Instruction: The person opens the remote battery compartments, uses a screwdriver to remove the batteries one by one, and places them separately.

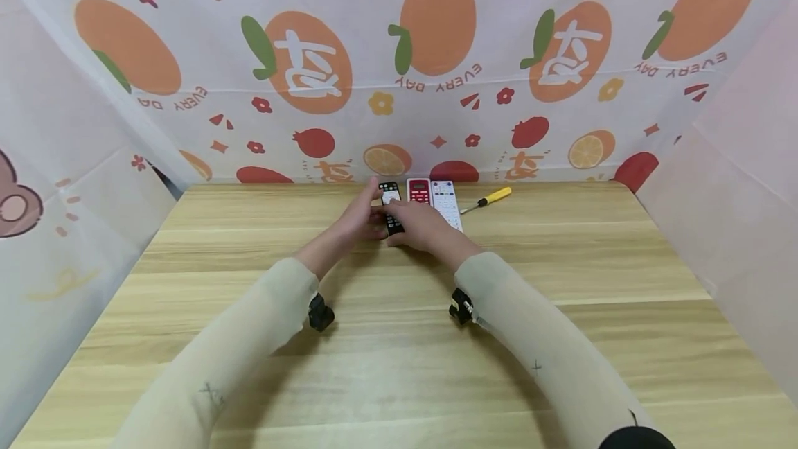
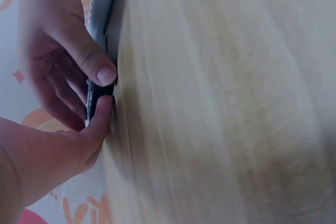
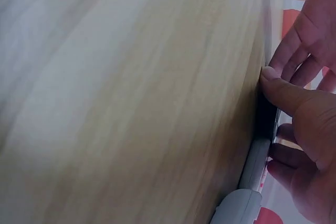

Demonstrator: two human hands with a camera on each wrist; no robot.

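Here at the far edge of the wood-grain table (image 1: 386, 366), both hands crowd the black remote control (image 1: 390, 192), leftmost in a row of three. The right hand (image 1: 422, 224) pinches it, fingers curled across its face, thumb at its near end. The left hand (image 1: 361, 213) guards the outer side, its fingers fairly straight and loosely spread, touching rather than gripping.

Just beside sits the red-and-white remote (image 1: 419, 190), then the white remote (image 1: 445, 201), and here's the danger: too hard a rightward push from that left hand could bump the whole row askew. The right hand hangs over the neighbour too, so a careless lift of the wrist might drag it along. Uneven pressure could twist the black one out of line. Beyond the white remote, the yellow-handled screwdriver (image 1: 495, 195) looks liable to roll if the row shunts into its tip.
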